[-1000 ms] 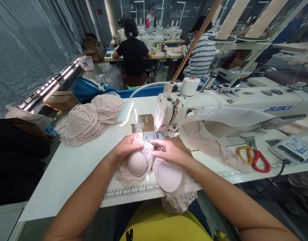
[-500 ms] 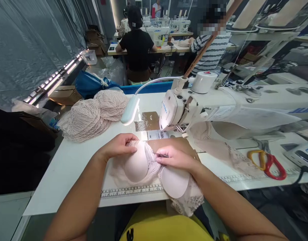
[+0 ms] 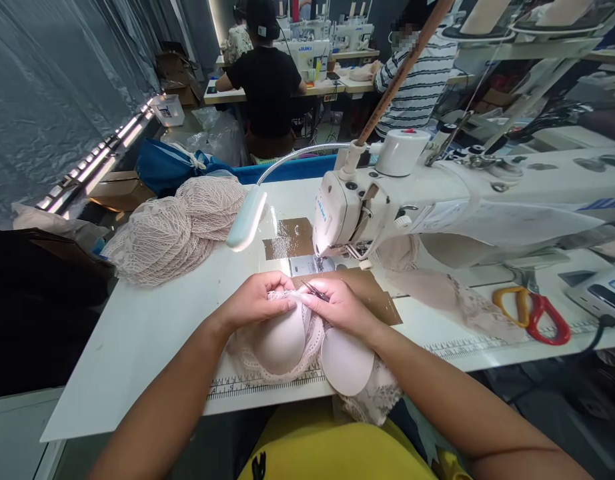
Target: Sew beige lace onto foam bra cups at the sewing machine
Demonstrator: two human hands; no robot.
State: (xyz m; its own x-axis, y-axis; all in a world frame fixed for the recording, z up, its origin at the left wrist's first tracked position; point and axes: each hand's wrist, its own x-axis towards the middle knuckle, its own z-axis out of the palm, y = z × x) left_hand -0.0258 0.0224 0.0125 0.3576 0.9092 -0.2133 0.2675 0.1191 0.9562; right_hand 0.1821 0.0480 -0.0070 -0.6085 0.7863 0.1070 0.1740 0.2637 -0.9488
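- The left hand and right hand are pinching a pale pink, smooth-cupped lace bra, close together; the right is also holding a slim dark metal tool.
- The bra is lying on the white table, overhanging its front edge.
- A tied blue cloth sack and a brown cardboard box are hiding their contents.

Scissors with yellow and red handles lie at the right of the bench. At far left, a blue bag sits beside a cardboard box, a translucent bin beyond. Farther off, a person in a black top sits left of a co-worker in stripes.
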